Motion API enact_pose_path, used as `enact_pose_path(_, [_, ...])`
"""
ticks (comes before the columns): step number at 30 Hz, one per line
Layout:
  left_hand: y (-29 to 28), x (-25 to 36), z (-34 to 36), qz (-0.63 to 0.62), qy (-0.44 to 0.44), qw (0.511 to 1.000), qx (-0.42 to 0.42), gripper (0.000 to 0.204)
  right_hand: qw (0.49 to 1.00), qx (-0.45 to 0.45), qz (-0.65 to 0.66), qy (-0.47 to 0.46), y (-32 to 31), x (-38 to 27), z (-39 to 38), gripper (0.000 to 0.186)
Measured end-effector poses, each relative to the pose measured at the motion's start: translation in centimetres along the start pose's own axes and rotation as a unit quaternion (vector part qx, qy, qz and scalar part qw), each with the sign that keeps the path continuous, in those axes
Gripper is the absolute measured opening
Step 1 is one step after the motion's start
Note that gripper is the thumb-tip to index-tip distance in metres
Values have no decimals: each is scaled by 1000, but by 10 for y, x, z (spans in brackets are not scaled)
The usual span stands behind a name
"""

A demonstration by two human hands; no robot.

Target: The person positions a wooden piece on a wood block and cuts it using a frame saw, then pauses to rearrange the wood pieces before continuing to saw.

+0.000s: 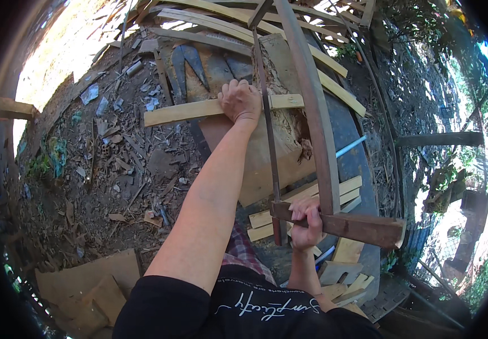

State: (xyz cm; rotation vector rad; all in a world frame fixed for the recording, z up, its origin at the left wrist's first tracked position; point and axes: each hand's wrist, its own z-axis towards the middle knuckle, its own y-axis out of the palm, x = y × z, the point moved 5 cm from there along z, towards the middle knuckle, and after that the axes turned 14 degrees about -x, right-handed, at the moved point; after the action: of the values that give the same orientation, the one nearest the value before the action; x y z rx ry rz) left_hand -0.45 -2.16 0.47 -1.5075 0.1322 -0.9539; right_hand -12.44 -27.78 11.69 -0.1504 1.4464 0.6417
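Note:
My left hand point(239, 103) is closed over a pale wooden strip point(182, 112), pressing it down across a rough, split wood block point(280, 65). In my right hand point(307, 226) is the near crosspiece of a large wooden frame saw point(315, 107), fingers wrapped around it. The saw's narrow blade point(270, 141) runs away from me and crosses the strip just right of my left hand. How deep the blade sits in the wood cannot be seen. A short end of the strip shows between blade and saw beam.
Short pale wood pieces point(352, 185) lie on the dark work surface point(357, 164) by the saw, near a light-blue rod point(350, 146). Long slats point(334, 90) stretch across the far side. Left is littered ground point(125, 169), with brown cardboard point(97, 277) at lower left.

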Motion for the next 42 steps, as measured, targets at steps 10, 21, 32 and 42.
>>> enact_pose_path(10, [-8,5,-6,-20,38,999,17,22,984,-85,-158,21,-11,-4,-17,28])
enact_pose_path(21, [-23,-19,-24,5,40,999,10,22,997,-66,7,43,-20,-2,-24,31])
enact_pose_path(32, [-15,-16,-18,50,-35,998,29,24,983,-102,-87,124,-24,-14,-27,36])
enact_pose_path(42, [-15,-10,-20,15,45,999,3,20,925,-165,-272,209,-3,0,43,19])
